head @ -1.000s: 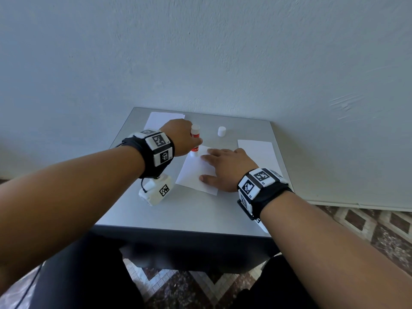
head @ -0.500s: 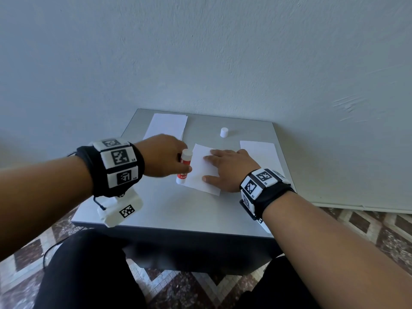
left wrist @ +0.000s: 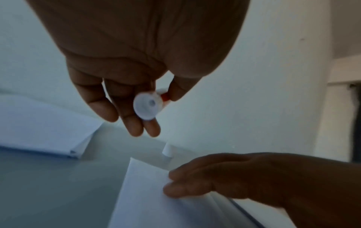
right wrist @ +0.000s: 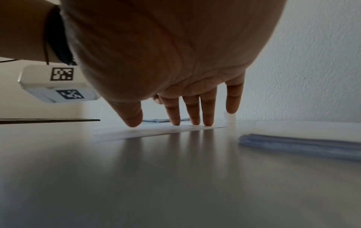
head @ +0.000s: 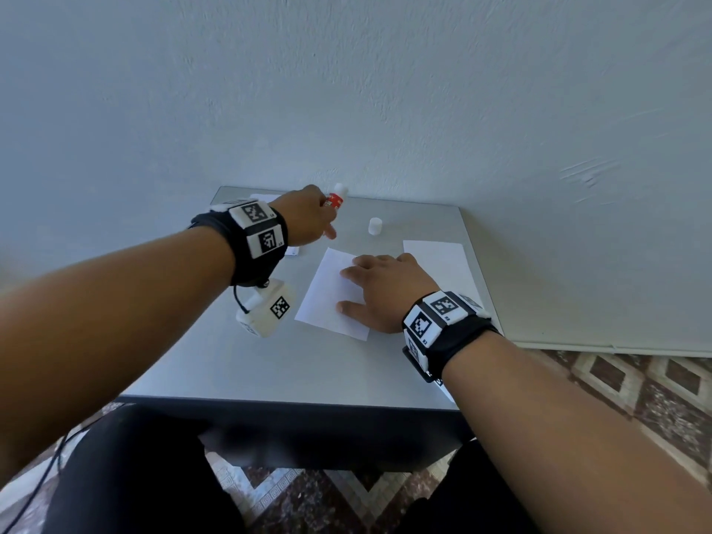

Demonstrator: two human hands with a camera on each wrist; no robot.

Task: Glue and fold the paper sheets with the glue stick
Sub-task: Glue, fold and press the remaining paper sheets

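Left hand pinches the glue stick above the table's far side, tip away. The sheet lies nearer, right hand flat on it (fingers straight).

The table is viewed from above and in front by the head camera, aimed forward and down. From under each palm, the wrist cameras are directed along the fingers at close range. The paper sheet is shared by all three views.
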